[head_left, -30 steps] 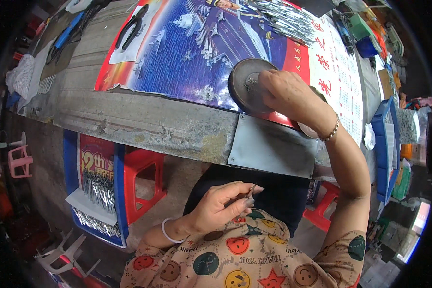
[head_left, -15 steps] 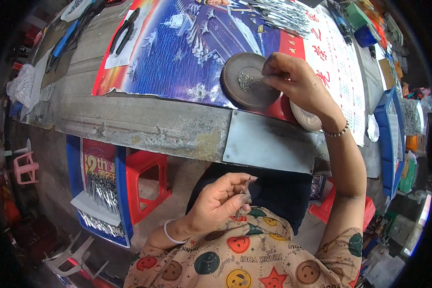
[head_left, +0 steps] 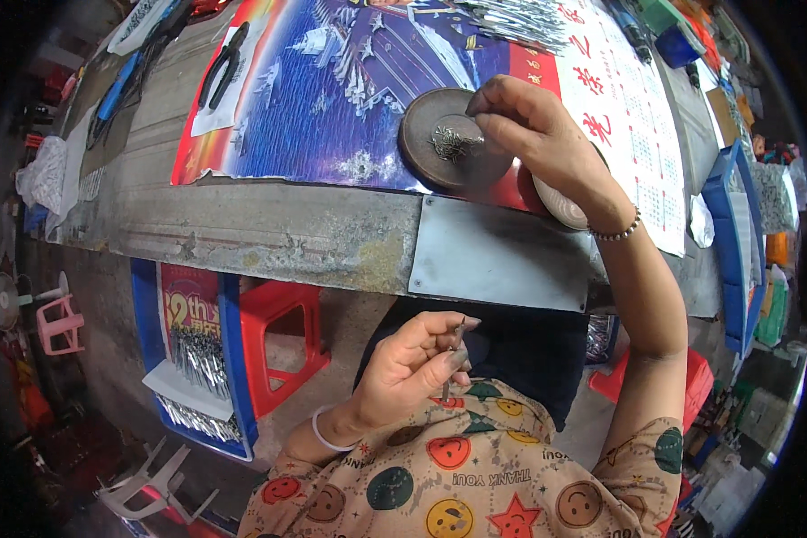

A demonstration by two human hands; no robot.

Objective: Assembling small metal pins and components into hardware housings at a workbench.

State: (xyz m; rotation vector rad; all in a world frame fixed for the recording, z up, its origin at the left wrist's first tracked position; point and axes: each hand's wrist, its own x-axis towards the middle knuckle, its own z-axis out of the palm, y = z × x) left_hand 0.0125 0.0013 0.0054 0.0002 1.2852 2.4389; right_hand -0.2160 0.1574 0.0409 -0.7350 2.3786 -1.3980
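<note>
My left hand [head_left: 408,366], near my lap, is closed around a slim metal piece [head_left: 458,335], which stands nearly upright between thumb and fingertips. My right hand [head_left: 542,134] hovers over the right side of a round, dark, shallow dish [head_left: 426,168] on the table. Its thumb and forefinger are pinched together, and whatever lies between them is too small to make out. A little heap of small metal pins [head_left: 450,143] rests in the dish, just left of those fingertips. Partly covered by my right wrist is a pale round disc [head_left: 560,204].
A pale metal plate [head_left: 498,255] lies at the table's front edge. Black-handled pliers [head_left: 224,67] rest on the poster [head_left: 305,134], and long metal parts [head_left: 520,22] are piled at the back. Blue trays [head_left: 143,309] [head_left: 731,242] flank me, with a red stool [head_left: 282,345] at left.
My right hand has shifted slightly up and left over the dish, its fingertips drawing away from the pins. The left hand keeps its grip on the metal piece. The whole view has shifted slightly.
</note>
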